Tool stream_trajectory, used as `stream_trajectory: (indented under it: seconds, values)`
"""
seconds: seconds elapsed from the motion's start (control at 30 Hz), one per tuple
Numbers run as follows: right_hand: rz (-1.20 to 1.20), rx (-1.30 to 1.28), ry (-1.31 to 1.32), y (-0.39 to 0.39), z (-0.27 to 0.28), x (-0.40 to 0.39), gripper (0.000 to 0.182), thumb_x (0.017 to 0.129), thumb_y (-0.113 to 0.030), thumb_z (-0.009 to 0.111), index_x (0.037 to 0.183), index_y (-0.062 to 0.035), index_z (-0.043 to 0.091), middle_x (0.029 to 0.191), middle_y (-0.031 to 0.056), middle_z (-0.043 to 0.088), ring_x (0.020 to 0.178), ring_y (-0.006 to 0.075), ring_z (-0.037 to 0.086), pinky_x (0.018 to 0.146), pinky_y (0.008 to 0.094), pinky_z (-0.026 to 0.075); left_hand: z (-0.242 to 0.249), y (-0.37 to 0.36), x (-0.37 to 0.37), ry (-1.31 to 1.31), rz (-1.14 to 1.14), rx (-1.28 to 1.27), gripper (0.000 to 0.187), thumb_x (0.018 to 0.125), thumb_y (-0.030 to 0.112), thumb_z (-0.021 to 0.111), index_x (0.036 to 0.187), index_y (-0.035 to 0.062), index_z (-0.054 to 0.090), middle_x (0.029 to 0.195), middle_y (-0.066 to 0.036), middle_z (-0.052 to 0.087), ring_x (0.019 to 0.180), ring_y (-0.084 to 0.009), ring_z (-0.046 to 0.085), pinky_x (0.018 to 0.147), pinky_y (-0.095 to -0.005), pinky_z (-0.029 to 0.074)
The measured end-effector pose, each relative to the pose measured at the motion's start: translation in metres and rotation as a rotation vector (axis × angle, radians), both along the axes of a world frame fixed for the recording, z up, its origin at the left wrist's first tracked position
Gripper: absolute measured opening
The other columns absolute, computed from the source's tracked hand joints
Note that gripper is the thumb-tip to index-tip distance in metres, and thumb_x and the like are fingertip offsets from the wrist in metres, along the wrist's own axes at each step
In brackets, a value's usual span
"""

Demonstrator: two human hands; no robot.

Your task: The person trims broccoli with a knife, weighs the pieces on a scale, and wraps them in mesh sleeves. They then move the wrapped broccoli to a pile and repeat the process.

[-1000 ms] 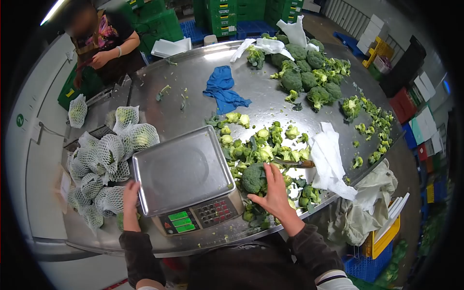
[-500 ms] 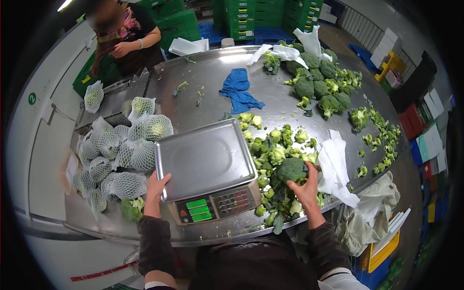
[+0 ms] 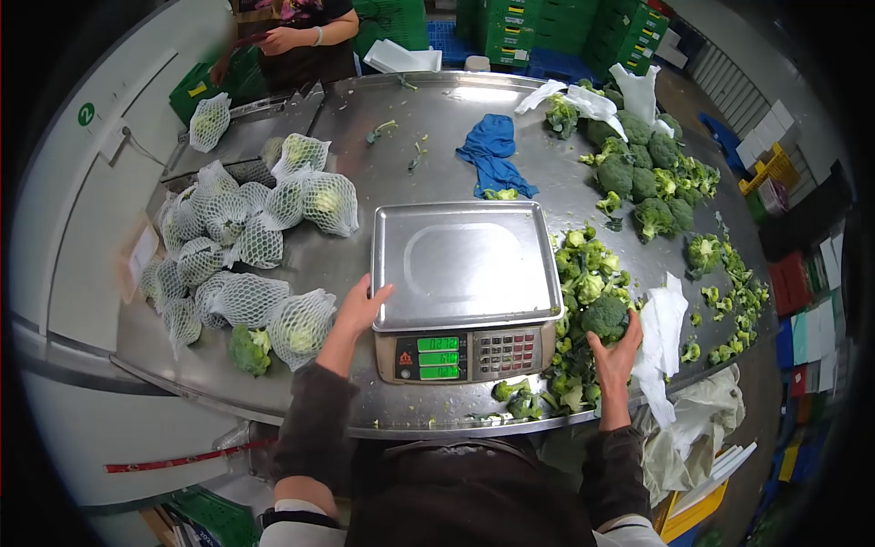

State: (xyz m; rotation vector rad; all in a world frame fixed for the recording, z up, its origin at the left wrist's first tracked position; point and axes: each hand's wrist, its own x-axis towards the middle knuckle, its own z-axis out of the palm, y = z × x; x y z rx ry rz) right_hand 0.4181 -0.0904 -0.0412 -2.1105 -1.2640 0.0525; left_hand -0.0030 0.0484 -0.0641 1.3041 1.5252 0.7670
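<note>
My left hand (image 3: 358, 312) grips the left side of a digital weighing scale (image 3: 398, 357), with the thumb over the edge of its metal tray (image 3: 469, 260). Nothing lies on the tray, and the green displays are lit. My right hand (image 3: 618, 361) is closed around a broccoli head (image 3: 605, 316) to the right of the scale. Beneath and around that head is a pile of cut broccoli pieces (image 3: 583, 264), against the scale's right side. Left of my left hand sit a netted head (image 3: 303, 324) and a bare broccoli (image 3: 246, 351).
Several netted heads (image 3: 223, 217) crowd the left of the steel table (image 3: 410, 205). A blue cloth (image 3: 492, 150) lies behind the scale. Whole broccoli heads (image 3: 629, 159) are piled at back right. White netting (image 3: 661, 337) lies beside my right hand. Another person (image 3: 296, 41) stands at back left.
The scale has turned from a slant to nearly square with me, my left hand still on it. My right hand keeps hold of the broccoli head. The camera view has shifted.
</note>
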Motion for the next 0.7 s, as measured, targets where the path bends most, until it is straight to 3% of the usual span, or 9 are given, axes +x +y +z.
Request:
stream_trajectory:
  seconds: [0.07, 0.13, 0.17, 0.23, 0.27, 0.33, 0.47, 0.57, 0.7]
  values:
    - [0.017, -0.041, 0.031, -0.003, 0.005, -0.004, 0.086, 0.064, -0.019, 0.077, 0.135, -0.0039, 0.030, 0.132, 0.0214, 0.033, 0.124, 0.0377, 0.032, 0.103, 0.0421, 0.030, 0.010, -0.016, -0.010, 0.127, -0.040, 0.017, 0.048, 0.079, 0.023, 0.069, 0.118, 0.0014, 0.052, 0.102, -0.014, 0.061, 0.093, -0.0202, 0.058, 0.081, -0.0324, 0.046]
    - [0.030, -0.040, 0.035, -0.006, 0.003, -0.005, 0.087, 0.064, -0.019, 0.076, 0.136, -0.0039, 0.029, 0.134, 0.0218, 0.031, 0.126, 0.0379, 0.031, 0.104, 0.0424, 0.029, 0.030, -0.038, -0.023, 0.545, -0.118, 0.622, 0.056, 0.075, 0.027, 0.071, 0.120, 0.0013, 0.050, 0.120, -0.019, 0.052, 0.115, -0.0326, 0.047, 0.091, -0.0440, 0.041]
    - [0.037, -0.038, 0.028, -0.009, 0.001, -0.006, 0.088, 0.064, -0.019, 0.076, 0.137, -0.0039, 0.028, 0.136, 0.0222, 0.029, 0.127, 0.0381, 0.030, 0.104, 0.0428, 0.028, 0.038, -0.045, -0.032, 0.556, -0.126, 0.618, 0.056, 0.075, 0.027, 0.071, 0.120, 0.0013, 0.050, 0.120, -0.019, 0.052, 0.115, -0.0326, 0.047, 0.091, -0.0440, 0.041]
    - [0.033, -0.044, 0.055, -0.015, 0.001, -0.008, 0.085, 0.066, -0.018, 0.075, 0.136, -0.0034, 0.029, 0.138, 0.0226, 0.027, 0.128, 0.0383, 0.028, 0.105, 0.0432, 0.027, 0.051, -0.058, -0.051, 1.141, -0.090, 0.458, 0.072, 0.067, 0.029, 0.076, 0.129, 0.0103, 0.043, 0.136, -0.019, 0.034, 0.126, -0.0395, 0.030, 0.092, -0.0557, 0.036]
    - [0.051, -0.005, 0.056, -0.017, 0.002, -0.007, 0.083, 0.067, -0.017, 0.074, 0.136, -0.0031, 0.030, 0.138, 0.0227, 0.027, 0.128, 0.0383, 0.029, 0.105, 0.0429, 0.027, 0.054, -0.062, -0.057, 1.143, -0.102, 0.458, 0.072, 0.067, 0.029, 0.076, 0.129, 0.0103, 0.043, 0.136, -0.019, 0.034, 0.126, -0.0395, 0.030, 0.092, -0.0557, 0.036]
    - [0.069, 0.072, 0.076, -0.020, 0.009, -0.009, 0.072, 0.072, -0.013, 0.070, 0.134, -0.0028, 0.034, 0.138, 0.0219, 0.029, 0.128, 0.0372, 0.029, 0.105, 0.0424, 0.026, 0.056, -0.066, -0.066, 1.141, -0.021, 0.012, 0.088, 0.060, 0.027, 0.080, 0.135, 0.0202, 0.035, 0.141, -0.018, 0.024, 0.127, -0.0464, 0.024, 0.089, -0.0617, 0.035]
    - [0.077, 0.094, 0.131, -0.019, 0.016, -0.008, 0.059, 0.077, -0.007, 0.063, 0.131, -0.0033, 0.038, 0.137, 0.0189, 0.033, 0.127, 0.0347, 0.033, 0.104, 0.0415, 0.028, 0.023, -0.066, -0.081, 1.136, 0.000, 0.088, 0.098, 0.053, 0.022, 0.083, 0.136, 0.0253, 0.031, 0.140, -0.019, 0.024, 0.123, -0.0487, 0.029, 0.091, -0.0578, 0.037]
    - [0.101, 0.102, 0.206, -0.015, 0.025, -0.013, 0.056, 0.077, -0.006, 0.062, 0.129, -0.0032, 0.041, 0.135, 0.0185, 0.036, 0.125, 0.0341, 0.036, 0.103, 0.0402, 0.030, 0.025, -0.054, -0.084, 1.152, -0.017, 0.183, 0.096, 0.050, 0.017, 0.083, 0.134, 0.0236, 0.036, 0.135, -0.018, 0.031, 0.118, -0.0454, 0.035, 0.090, -0.0537, 0.039]
    - [0.152, 0.151, 0.116, -0.014, 0.022, -0.017, 0.047, 0.077, -0.003, 0.060, 0.122, -0.0029, 0.047, 0.130, 0.0176, 0.043, 0.122, 0.0332, 0.040, 0.102, 0.0386, 0.032, 0.036, -0.037, -0.080, 1.176, -0.213, 0.298, 0.087, 0.051, 0.014, 0.082, 0.128, 0.0190, 0.043, 0.129, -0.014, 0.040, 0.113, -0.0391, 0.041, 0.089, -0.0490, 0.040]
